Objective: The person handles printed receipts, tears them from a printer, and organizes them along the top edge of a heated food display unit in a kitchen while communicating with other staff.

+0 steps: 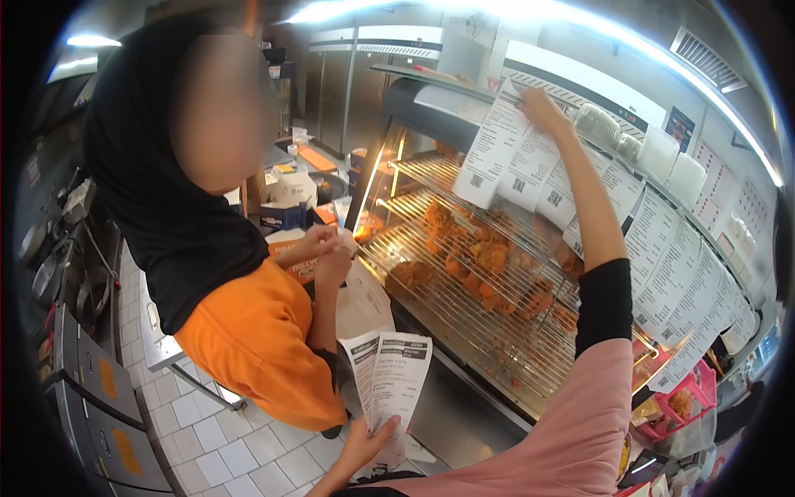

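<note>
My left hand (369,442) grips a few paper receipts (400,376) at their lower ends, and they fan upward at the lower middle of the view. At the upper right, my right hand (545,113) reaches over the heated display case and pinches the top of a long receipt (487,149). That receipt hangs at the left end of a row of overlapping order slips (674,267) along the case's top edge. Behind the slips, pieces of fried chicken (490,255) lie on the wire racks (447,248) inside the case.
A person in a black headscarf and orange shirt (248,348) stands close on my left, hands together near boxes (282,214). Clear plastic lids (658,152) stand atop the case. A pink basket (686,401) sits at lower right; steel drawers (105,404) line the left.
</note>
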Action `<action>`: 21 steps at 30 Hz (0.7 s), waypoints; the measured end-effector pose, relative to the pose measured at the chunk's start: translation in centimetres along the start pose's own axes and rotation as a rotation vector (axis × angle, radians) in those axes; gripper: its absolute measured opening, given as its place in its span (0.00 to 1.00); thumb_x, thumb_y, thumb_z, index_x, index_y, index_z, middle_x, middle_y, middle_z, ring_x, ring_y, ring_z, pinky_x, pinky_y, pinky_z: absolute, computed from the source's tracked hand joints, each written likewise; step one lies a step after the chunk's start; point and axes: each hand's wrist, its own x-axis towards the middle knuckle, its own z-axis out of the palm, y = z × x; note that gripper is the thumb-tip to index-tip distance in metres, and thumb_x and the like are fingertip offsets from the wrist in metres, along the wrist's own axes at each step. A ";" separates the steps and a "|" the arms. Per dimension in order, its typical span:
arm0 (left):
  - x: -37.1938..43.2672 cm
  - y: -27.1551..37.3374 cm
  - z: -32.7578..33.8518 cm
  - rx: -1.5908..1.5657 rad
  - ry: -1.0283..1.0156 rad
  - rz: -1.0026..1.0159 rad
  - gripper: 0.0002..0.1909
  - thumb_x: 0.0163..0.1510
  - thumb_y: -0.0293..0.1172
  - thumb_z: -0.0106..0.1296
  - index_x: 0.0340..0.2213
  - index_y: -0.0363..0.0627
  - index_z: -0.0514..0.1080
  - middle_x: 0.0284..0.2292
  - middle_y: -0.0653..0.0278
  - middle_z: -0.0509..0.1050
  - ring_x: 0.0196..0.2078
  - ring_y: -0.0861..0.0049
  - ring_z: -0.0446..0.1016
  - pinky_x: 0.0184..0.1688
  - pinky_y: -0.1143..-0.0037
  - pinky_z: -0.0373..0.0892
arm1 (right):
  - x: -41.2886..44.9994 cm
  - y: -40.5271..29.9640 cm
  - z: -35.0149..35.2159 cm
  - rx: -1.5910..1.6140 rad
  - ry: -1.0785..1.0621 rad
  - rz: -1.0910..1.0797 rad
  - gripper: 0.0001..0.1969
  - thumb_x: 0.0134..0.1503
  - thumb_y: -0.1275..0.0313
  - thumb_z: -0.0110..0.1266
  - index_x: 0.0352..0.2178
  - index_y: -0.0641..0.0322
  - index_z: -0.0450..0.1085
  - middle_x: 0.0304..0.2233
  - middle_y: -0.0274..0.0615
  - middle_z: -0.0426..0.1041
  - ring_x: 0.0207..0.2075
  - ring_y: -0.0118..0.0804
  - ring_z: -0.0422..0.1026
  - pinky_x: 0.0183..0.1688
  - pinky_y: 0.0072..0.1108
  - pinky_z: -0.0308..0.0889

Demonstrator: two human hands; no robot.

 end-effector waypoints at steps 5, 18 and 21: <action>0.2 -0.7 0.0 -0.002 0.076 -0.048 0.14 0.49 0.36 0.48 0.32 0.37 0.69 0.25 0.62 0.73 0.26 0.82 0.69 0.29 0.80 0.65 | 0.8 -0.4 1.3 -0.138 0.083 0.084 0.08 0.46 0.78 0.42 0.27 0.59 0.69 0.31 0.47 0.70 0.38 0.43 0.69 0.37 0.35 0.63; -0.7 0.8 -0.2 -0.085 -0.023 -0.123 0.15 0.51 0.36 0.45 0.34 0.34 0.67 0.28 0.63 0.73 0.28 0.81 0.70 0.31 0.81 0.65 | -0.4 -4.9 0.7 -0.131 -0.137 0.237 0.10 0.45 0.75 0.47 0.30 0.62 0.71 0.40 0.49 0.67 0.43 0.42 0.66 0.40 0.30 0.65; -1.0 1.0 -0.6 -0.133 -0.053 -0.099 0.16 0.52 0.36 0.45 0.34 0.32 0.67 0.28 0.62 0.73 0.30 0.80 0.70 0.33 0.80 0.66 | -0.6 -5.2 1.3 -0.186 -0.041 0.343 0.10 0.45 0.74 0.47 0.31 0.61 0.71 0.43 0.49 0.64 0.46 0.44 0.62 0.41 0.34 0.62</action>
